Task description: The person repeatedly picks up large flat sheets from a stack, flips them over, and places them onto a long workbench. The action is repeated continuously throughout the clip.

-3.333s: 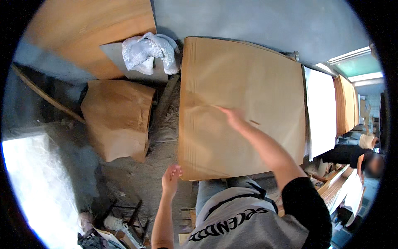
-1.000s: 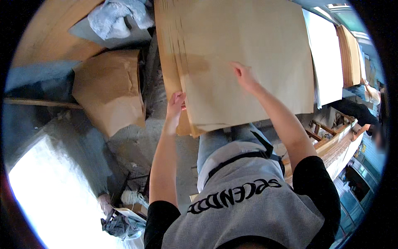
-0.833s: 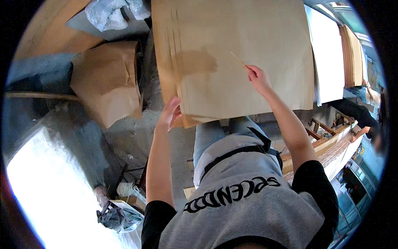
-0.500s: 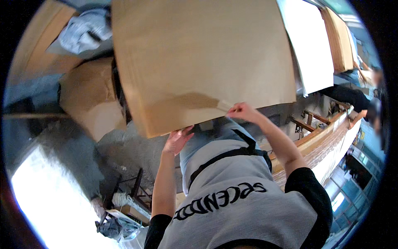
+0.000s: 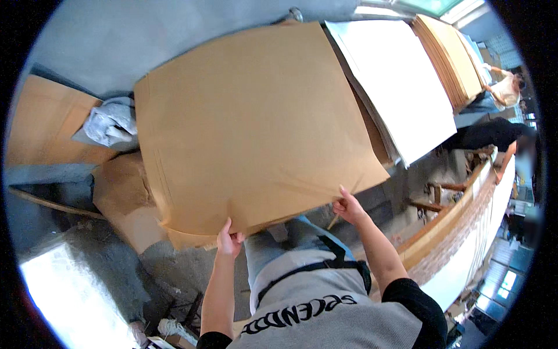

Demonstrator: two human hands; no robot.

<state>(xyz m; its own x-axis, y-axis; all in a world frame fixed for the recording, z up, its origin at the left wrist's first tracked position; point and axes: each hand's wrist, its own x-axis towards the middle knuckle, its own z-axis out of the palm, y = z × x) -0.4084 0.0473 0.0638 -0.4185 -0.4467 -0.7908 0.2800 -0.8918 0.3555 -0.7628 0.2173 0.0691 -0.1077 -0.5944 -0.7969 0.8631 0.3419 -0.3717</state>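
Observation:
A large sheet of brown kraft paper (image 5: 250,128) lies on top of a stack in front of me, with several layers showing at its near left corner. My left hand (image 5: 230,239) is closed on its near edge, thumb on top and fingers beneath, and the paper creases there. Farther right along that edge, my right hand (image 5: 347,207) pinches the sheet too, and creases run from its thumb. A thin pale stick-like thing (image 5: 333,221) pokes out below my right hand; its kind I cannot make out. The fingers under the paper are partly hidden.
White sheets (image 5: 401,87) lie right of the brown stack, with a pile of brown boards (image 5: 450,61) beyond. Torn cardboard (image 5: 128,198) and a crumpled grey cloth (image 5: 110,121) lie left. At right, two people work near a long wooden bench (image 5: 447,227).
My left hand has taken hold of the near edge. My right hand, which held a pale flat strip over the paper, now grips the edge as well. The view has shifted, showing the far wall.

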